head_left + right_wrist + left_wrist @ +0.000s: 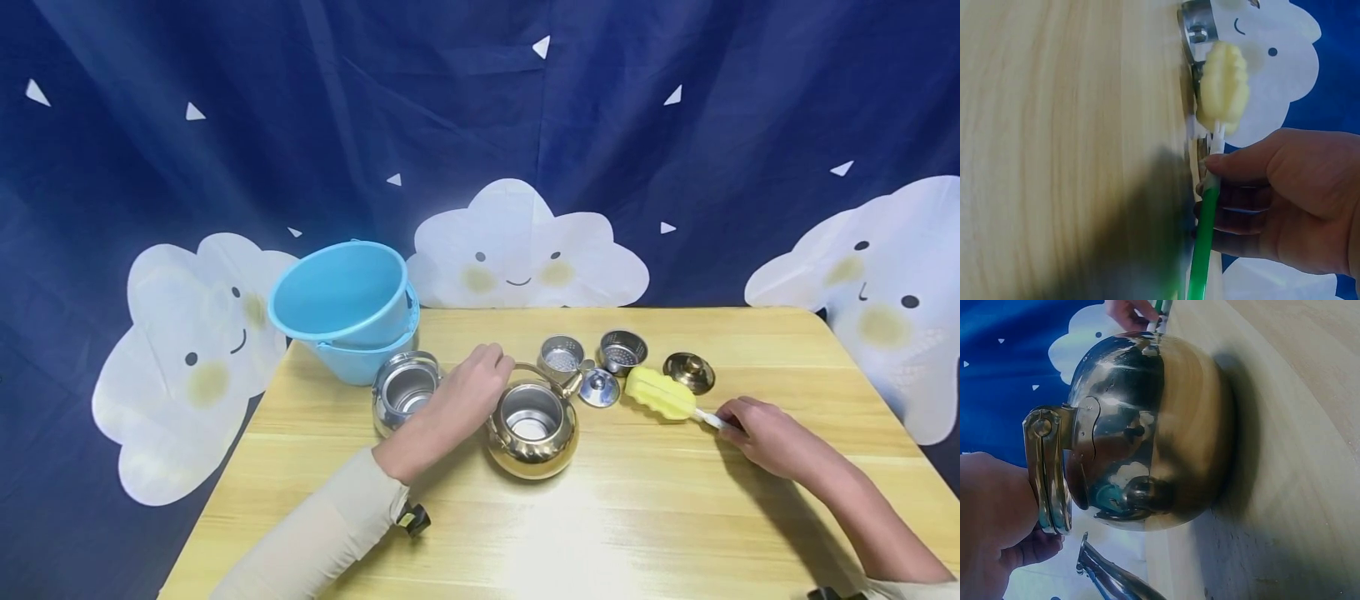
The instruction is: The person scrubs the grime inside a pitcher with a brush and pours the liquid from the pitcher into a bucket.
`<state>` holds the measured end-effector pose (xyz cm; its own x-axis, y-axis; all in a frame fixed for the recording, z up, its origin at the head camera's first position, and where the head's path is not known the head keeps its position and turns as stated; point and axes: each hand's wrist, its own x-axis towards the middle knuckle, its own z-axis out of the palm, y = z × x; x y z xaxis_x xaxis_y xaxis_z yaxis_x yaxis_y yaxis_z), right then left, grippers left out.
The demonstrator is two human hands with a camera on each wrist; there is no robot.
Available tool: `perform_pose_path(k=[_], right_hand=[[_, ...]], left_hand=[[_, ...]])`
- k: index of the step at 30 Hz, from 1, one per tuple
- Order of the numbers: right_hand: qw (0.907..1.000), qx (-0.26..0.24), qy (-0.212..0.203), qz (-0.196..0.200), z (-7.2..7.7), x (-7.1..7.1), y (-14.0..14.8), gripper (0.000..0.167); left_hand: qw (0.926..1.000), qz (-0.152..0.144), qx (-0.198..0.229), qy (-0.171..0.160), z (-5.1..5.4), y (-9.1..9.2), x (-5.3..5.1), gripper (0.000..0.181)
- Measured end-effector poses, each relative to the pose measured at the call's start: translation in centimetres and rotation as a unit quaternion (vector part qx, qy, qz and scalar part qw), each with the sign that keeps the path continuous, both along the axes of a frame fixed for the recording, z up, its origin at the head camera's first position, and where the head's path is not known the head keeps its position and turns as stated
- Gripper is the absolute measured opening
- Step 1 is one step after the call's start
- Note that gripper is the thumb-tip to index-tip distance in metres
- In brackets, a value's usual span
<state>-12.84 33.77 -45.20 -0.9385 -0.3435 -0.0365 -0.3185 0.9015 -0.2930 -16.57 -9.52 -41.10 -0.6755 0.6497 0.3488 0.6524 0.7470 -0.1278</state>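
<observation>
My left hand (pixel 471 390) holds the raised handle of a gold teapot (pixel 542 461) that stands uncovered on the table, its spout pointing to the back right. In the left wrist view the fingers curl round the handle (pixel 1051 472) beside the round body. Farther right, my right hand (pixel 774 440) grips the handle of a sponge brush (pixel 663 393), its yellow head raised above the table and pointing left. The right wrist view shows thumb and fingers round the brush's white and green handle (pixel 1205 219). Left of the gold teapot, a silver teapot (pixel 384 408) sits uncovered, partly hidden by my left arm.
At the back left stand light-blue stacked buckets (pixel 352 360). Behind the brush are two metal strainers (pixel 562 357), a silver lid (pixel 599 389) and a gold lid (pixel 690 372). A blue cloud-print curtain (pixel 480 108) hangs behind the wooden table (pixel 645 517).
</observation>
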Motion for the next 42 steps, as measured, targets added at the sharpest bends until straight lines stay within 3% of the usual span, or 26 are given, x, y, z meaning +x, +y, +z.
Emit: perform_pose_path(k=[6,15,26,35,42], right_hand=[[0.9996,-0.005,0.017,0.020,-0.1,0.2,-0.1,0.011],[0.9938,-0.017,0.097,0.052,-0.5,0.3,0.0,0.015],[0.9650,-0.050,0.238,0.099,0.7,-0.1,-1.0,0.036],[0.9484,-0.088,0.282,0.116,2.2,0.0,-2.7,0.040],[0.9388,-0.107,0.301,0.128,3.0,0.1,-4.0,0.021]], left_hand=[[1.0000,0.002,-0.001,-0.003,-0.1,0.0,-0.1,0.016],[1.0000,0.002,0.000,0.001,-0.1,0.0,0.0,0.015],[1.0000,0.004,0.001,-0.003,-0.1,0.0,0.0,0.015],[1.0000,0.008,0.001,-0.003,-0.2,0.0,-0.1,0.015],[0.9999,0.010,0.005,-0.003,0.0,0.1,-0.1,0.014]])
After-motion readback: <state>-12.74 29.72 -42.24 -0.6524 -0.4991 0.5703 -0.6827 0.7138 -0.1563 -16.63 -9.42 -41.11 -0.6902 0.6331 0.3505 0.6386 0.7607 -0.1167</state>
